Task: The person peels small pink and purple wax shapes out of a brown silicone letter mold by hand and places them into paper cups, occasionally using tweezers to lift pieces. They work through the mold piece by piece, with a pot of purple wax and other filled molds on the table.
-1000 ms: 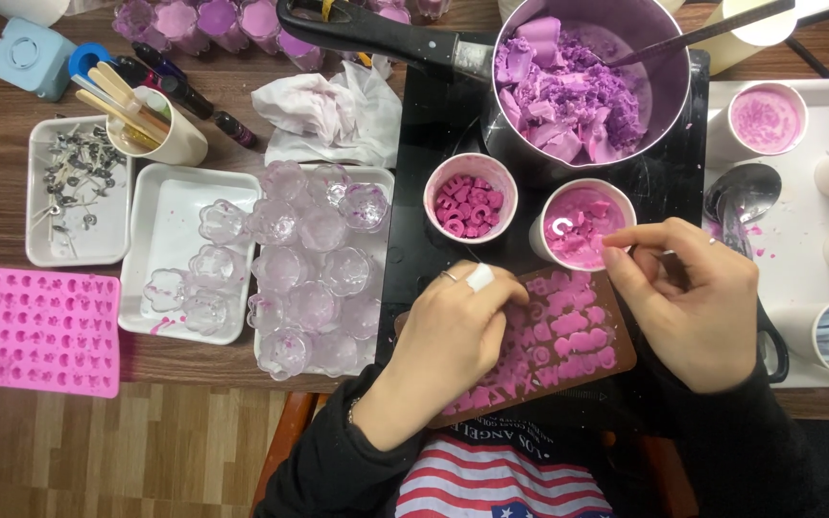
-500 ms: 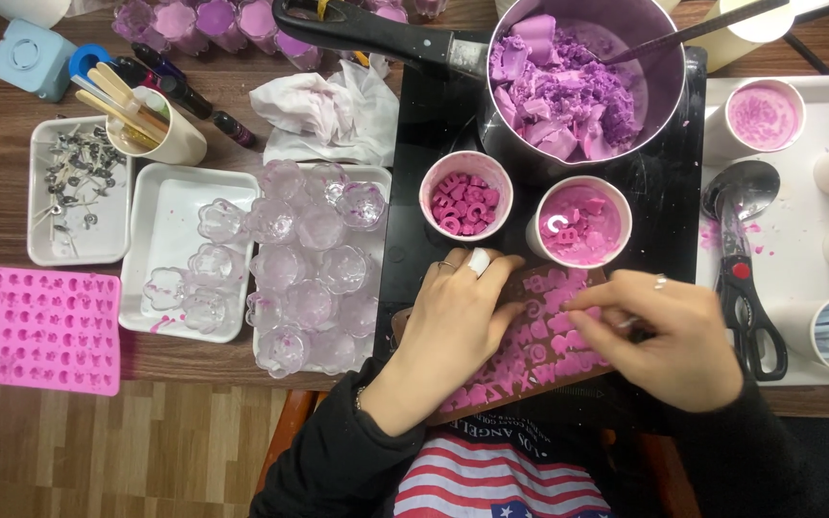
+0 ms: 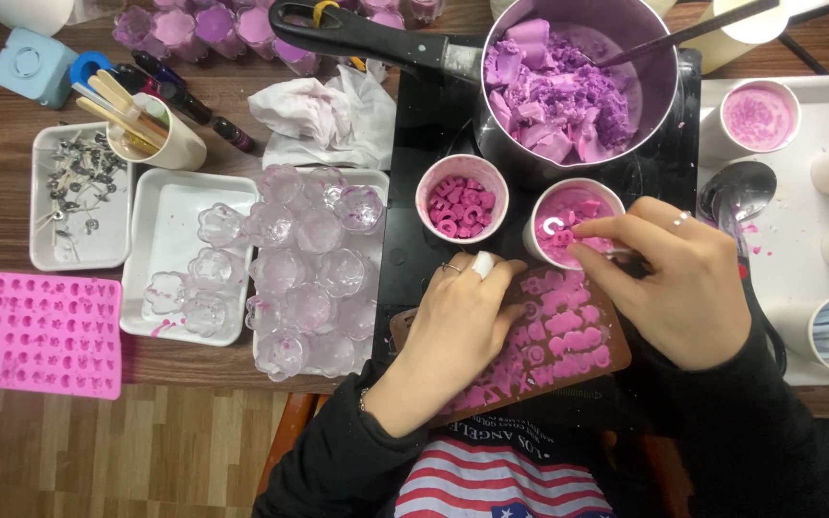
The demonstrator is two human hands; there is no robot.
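While left hand presses the brown mould, right hand pinches pink wax.

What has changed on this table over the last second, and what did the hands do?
The right hand went down from the right-hand cup to the brown mould half a second ago, and is now back up at the cup, fingertips holding a small pink piece over it. The left hand stayed pressed on the mould. The pot, the other cup and the clear moulds did not move.
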